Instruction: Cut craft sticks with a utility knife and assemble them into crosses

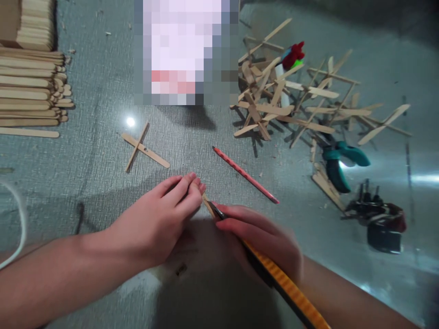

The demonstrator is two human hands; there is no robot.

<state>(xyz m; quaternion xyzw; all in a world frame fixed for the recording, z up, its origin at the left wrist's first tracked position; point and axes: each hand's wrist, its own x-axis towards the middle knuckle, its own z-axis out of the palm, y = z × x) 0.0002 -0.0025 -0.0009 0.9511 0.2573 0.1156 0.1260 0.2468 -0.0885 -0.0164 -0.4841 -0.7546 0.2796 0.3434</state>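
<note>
My left hand (164,212) pinches one end of a wooden craft stick (207,205), its fingers hiding that end. My right hand (264,237) is closed around a utility knife (284,276) with an orange and black handle. The knife's blade lies against the craft stick, close to my left fingertips. Just beyond my left hand rest two craft sticks crossed in an X (137,145), with a dark mark on one of them. A red pencil (245,173) lies slanted beyond my right hand.
Stacked craft sticks (29,91) lie at the far left. A pile of crossed sticks (274,105) spreads across the back right. Near it are teal-handled pliers (338,160) and a dark object with prongs (380,219). A white cable (21,219) curves at the left edge.
</note>
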